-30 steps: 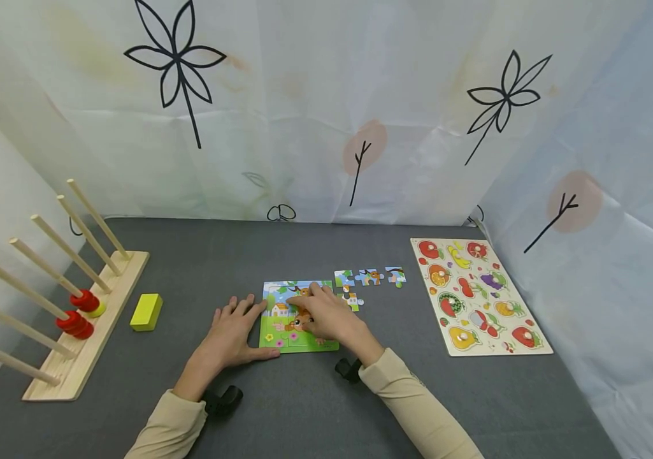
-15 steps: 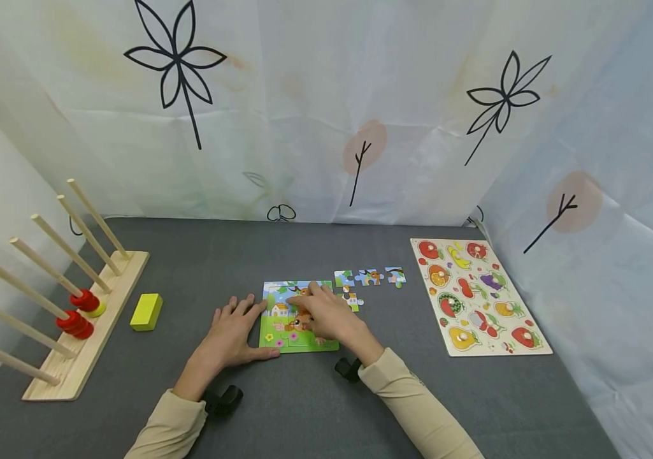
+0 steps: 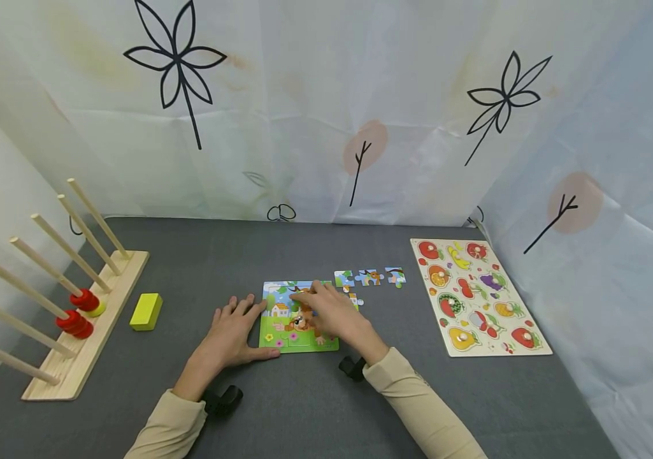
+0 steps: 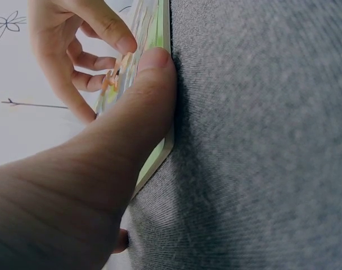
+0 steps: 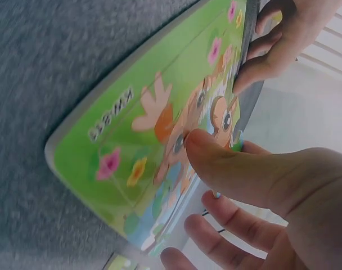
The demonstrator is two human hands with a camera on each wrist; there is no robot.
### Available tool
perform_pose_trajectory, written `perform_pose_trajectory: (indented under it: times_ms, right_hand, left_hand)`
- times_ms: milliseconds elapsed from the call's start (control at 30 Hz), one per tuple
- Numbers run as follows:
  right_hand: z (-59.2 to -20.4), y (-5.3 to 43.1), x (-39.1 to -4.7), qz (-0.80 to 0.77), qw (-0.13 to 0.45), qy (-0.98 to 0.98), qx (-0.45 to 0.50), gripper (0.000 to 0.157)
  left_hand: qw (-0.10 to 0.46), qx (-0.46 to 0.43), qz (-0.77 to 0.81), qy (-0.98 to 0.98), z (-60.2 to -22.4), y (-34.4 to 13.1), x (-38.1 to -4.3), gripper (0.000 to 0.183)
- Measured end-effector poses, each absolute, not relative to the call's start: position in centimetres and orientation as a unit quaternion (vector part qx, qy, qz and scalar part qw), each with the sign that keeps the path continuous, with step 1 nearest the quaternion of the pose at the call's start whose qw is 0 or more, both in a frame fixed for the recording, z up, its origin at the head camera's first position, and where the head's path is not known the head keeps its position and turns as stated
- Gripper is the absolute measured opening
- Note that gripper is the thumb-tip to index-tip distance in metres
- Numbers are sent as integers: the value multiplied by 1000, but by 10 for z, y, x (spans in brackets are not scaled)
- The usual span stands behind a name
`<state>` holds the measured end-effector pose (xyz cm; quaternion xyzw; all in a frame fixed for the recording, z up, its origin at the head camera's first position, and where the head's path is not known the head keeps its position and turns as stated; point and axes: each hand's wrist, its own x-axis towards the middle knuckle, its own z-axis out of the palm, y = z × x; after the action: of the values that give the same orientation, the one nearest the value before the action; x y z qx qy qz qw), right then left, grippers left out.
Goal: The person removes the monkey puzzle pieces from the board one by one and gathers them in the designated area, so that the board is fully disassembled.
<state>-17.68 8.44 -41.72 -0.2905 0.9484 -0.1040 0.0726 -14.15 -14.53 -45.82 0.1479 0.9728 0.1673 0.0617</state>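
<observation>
A picture puzzle in a flat board [image 3: 297, 345] lies on the grey cloth, showing a small house, flowers and brown cartoon animals. My left hand [image 3: 233, 331] rests at its left side, fingers spread on the edge and thumb at the front edge. Over the puzzle's right half is my right hand [image 3: 334, 315]. Its thumb and curled fingers pinch a small puzzle piece [image 5: 216, 194], which they mostly cover. Behind and right of the board lie loose puzzle pieces [image 3: 369, 276], one of them partly hidden by the right hand.
At the left stands a wooden peg rack [image 3: 102, 306] with red and yellow rings on two pegs. A yellow block [image 3: 146, 312] lies beside it. To the right is a fruit puzzle board [image 3: 478, 296]. Printed white curtains [image 3: 315, 127] hang behind the table.
My right hand has shifted slightly to the right and now covers more of the nearest loose piece. More of the brown animal shows. The left hand has not moved.
</observation>
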Motion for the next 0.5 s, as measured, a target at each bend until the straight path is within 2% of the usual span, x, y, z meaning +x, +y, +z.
perform_pose_trajectory:
  times_ms: [500]
  right_hand:
    - [-413, 117, -183, -123, 71, 951, -275, 45]
  left_hand:
    - [67, 146, 173, 972, -458, -145, -141, 104]
